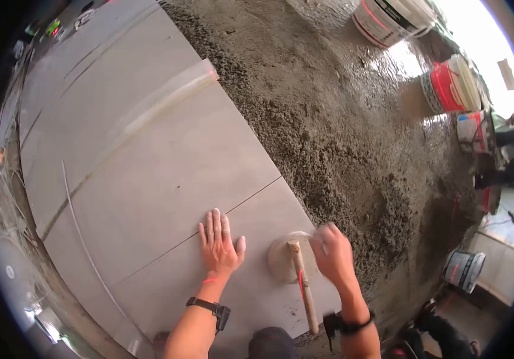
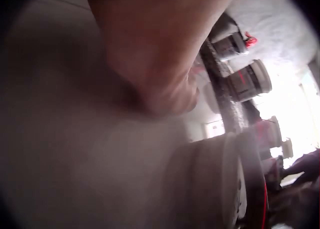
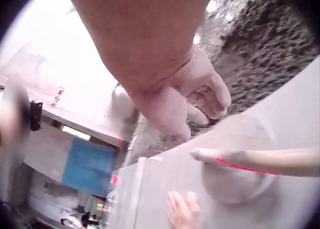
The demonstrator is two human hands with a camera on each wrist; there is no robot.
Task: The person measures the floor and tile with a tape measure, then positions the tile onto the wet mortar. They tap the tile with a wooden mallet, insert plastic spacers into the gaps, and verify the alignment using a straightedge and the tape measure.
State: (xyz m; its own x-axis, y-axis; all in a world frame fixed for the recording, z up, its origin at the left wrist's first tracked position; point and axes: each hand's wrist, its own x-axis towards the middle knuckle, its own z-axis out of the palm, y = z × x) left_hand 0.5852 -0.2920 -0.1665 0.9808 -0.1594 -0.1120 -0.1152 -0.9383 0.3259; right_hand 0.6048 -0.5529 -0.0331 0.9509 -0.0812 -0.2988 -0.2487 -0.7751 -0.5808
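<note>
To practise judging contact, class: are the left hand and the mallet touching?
Apart: the head view shows bare tile between the left hand and the mallet.

Head view, upper right: white bucket (image 1: 382, 24) with dark band, then red-and-white bucket (image 1: 443, 88), blue-and-red container (image 1: 473, 133) just beside it. Dark-banded bucket (image 1: 464, 271) lower right, well apart. Right wrist view: blue panel (image 3: 89, 166) behind.

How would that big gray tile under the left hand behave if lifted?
The tile under the left hand is probably stiff, since it lies flat with straight edges. Being so broad, it's likely heavy and awkward. Its smooth-looking face may be slippery to grip.
</note>
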